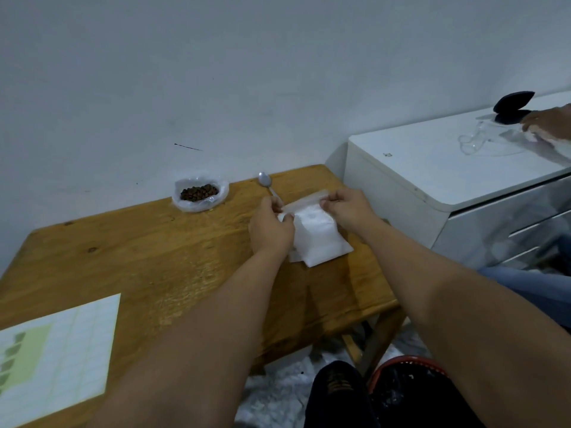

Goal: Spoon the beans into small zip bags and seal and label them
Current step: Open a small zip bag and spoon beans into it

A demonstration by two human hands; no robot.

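Observation:
Brown beans [199,192] lie in an open clear plastic bag [185,205] at the back of the wooden table [148,251]. A metal spoon [265,180] lies to their right. My left hand [270,225] and my right hand [347,210] each pinch one end of the top strip of a small clear zip bag [304,203], held just above a pile of white zip bags [318,239] on the table. A sheet of labels [58,350] lies at the near left corner.
A white drawer cabinet [432,180] stands to the right of the table. Another person's hand [550,122] rests on it beside clear plastic and a dark open case [513,106]. Below the table's right end are a red-rimmed basket [408,366] and my dark-clad knee.

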